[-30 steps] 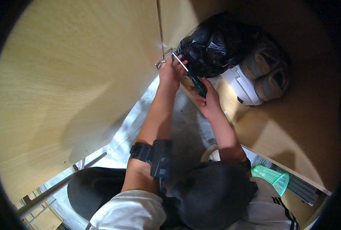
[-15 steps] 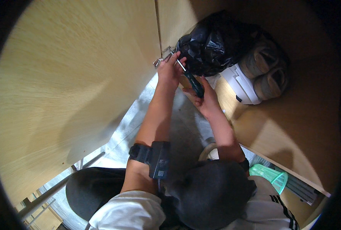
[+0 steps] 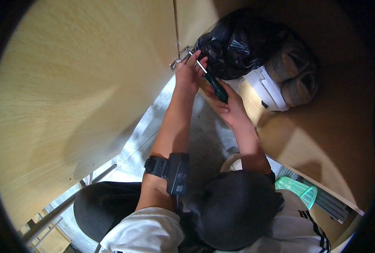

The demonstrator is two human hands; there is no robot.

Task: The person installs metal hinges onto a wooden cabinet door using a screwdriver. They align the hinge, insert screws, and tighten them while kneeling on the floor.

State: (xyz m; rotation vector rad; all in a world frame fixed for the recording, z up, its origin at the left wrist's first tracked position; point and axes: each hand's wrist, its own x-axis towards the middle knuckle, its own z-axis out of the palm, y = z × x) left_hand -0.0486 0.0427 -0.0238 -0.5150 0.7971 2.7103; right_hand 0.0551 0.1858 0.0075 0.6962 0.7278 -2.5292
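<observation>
A screwdriver (image 3: 217, 88) with a dark green handle and a bright metal shaft points up and to the left. Its handle lies in my right hand (image 3: 232, 105), with the fingers closed around it. Up by the shaft, my left hand (image 3: 188, 76) has its bent fingertips at the metal near the tip. That tip meets a metal cabinet hinge (image 3: 186, 49), which joins the wooden door (image 3: 90, 80) to the cabinet side. Part of the hinge is behind my left fingers, and any screw there is too small to make out.
Inside the cabinet, a black plastic bag (image 3: 234, 46) sits right beside my hands. Next to it a pair of brown shoes (image 3: 297, 90) rests on a white box (image 3: 265, 88). A green plastic basket (image 3: 297, 189) stands low at the right. Metal bars (image 3: 52, 215) run at lower left.
The right hand has turned around the screwdriver handle, its fingers now curled closer in. Both hands and the hinge appear slightly higher in the picture. The screwdriver tip stays at the hinge.
</observation>
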